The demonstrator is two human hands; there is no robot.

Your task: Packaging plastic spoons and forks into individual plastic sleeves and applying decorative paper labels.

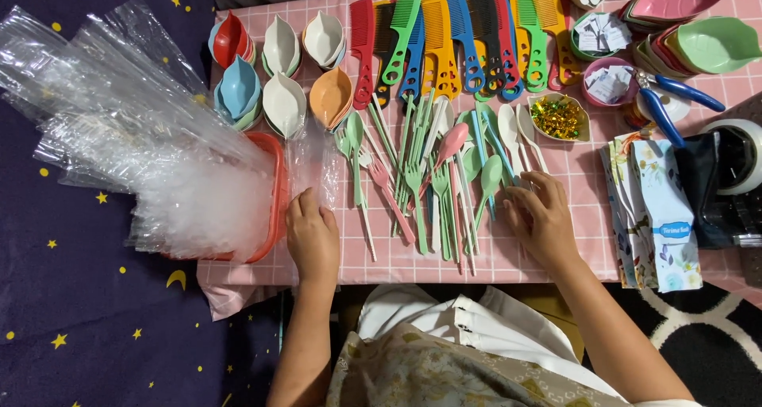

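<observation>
Left hand [313,236] is lying flat, fingers loosely spread, pinning a clear plastic bag [316,165] beside the red basket [278,193]. Right hand [542,216] is resting open, fingertips touching pastel cutlery [432,177], gripping nothing.

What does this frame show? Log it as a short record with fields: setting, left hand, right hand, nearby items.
setting: low table with a pink checked cloth, seen from above
left hand: left hand rests on a clear plastic bag, beside an orange basket stuffed with more clear bags
right hand: right hand lies flat at the edge of a pile of pastel spoons, forks and chopsticks; nothing in its grip
nearby items: coloured combs, leaf-shaped dishes, blue pliers, tape roll
</observation>
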